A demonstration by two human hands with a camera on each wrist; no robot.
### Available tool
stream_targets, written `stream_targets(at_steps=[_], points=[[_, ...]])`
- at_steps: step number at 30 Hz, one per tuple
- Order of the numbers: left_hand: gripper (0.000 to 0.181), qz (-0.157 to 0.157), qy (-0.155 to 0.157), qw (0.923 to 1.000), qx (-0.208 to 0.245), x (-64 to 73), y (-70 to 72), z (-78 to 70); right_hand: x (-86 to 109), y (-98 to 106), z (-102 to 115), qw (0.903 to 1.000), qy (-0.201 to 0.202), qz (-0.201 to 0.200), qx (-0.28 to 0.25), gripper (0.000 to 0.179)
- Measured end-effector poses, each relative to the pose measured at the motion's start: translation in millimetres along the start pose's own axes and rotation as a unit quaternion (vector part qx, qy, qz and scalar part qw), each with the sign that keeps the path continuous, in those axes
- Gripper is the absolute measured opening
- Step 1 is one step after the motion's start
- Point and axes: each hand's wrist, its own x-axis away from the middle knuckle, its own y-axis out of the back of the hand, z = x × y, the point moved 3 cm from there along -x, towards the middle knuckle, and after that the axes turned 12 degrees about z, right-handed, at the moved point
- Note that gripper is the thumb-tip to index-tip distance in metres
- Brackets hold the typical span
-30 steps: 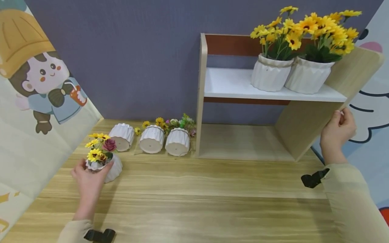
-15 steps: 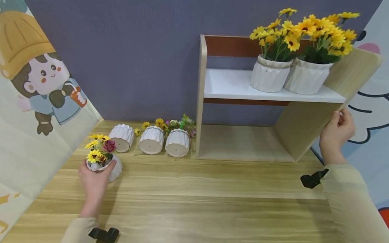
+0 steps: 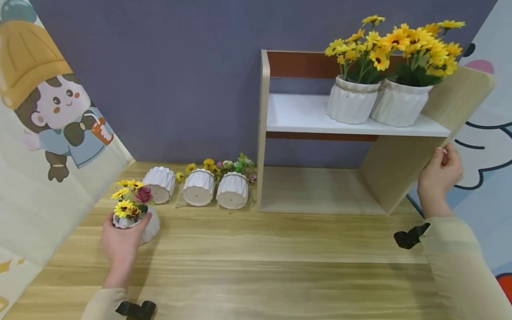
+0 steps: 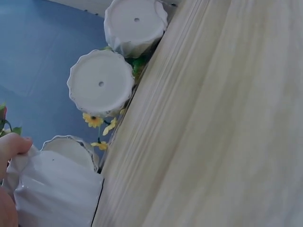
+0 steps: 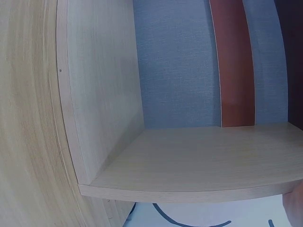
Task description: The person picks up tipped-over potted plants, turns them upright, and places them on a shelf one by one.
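Note:
My left hand [image 3: 122, 238] grips a white fluted flowerpot [image 3: 150, 226] at the table's left, thumb and fingers about its rim. Yellow daisies [image 3: 125, 207] and a dark pink rose [image 3: 143, 194] stand in the pot. The left wrist view shows part of the hand [image 4: 10, 156] against that pot's white side [image 4: 57, 189]. At the right, my right hand [image 3: 440, 171] has curled fingers at the front edge of the shelf's side panel [image 3: 416, 164]. Whether they pinch the panel is hidden; the right wrist view catches only a sliver of the hand [image 5: 294, 205].
Two white pots of yellow flowers [image 3: 354, 101] stand on the upper white board [image 3: 296, 113] of the small wooden shelf [image 3: 264, 133]. Left of the shelf, three white pots [image 3: 198, 189] lie on their sides along the wall, bases facing forward. The wooden table [image 3: 256, 262] spreads in front.
My left hand has shifted slightly right around the flowerpot since a second ago, and the pot stays nearly in place. The right hand keeps its spot at the shelf. The view has tilted a little.

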Motion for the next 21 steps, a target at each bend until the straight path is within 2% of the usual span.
stream_targets(at_steps=[5, 10, 16, 21], points=[[0.102, 0.005, 0.0, 0.9999, -0.01, 2.0, 3.2, -2.4, -0.9, 1.3, 0.3, 0.9999, -0.007, 0.007, -0.003, 0.026], [0.098, -0.005, -0.024, 0.9991, -0.035, 8.2, 6.4, -10.1, 1.6, 0.6, 0.3, 0.9996, -0.001, 0.009, 0.026, 0.026], [0.091, -0.016, -0.054, 0.9977, -0.037, 16.5, 9.2, -28.3, 2.7, -0.3, 1.4, 0.9989, 0.013, 0.006, 0.043, 0.026], [0.088, -0.004, -0.079, 0.9966, -0.024, 24.7, 8.5, -46.7, 2.0, -0.1, 0.7, 0.9983, 0.019, 0.0, 0.054, 0.026]])
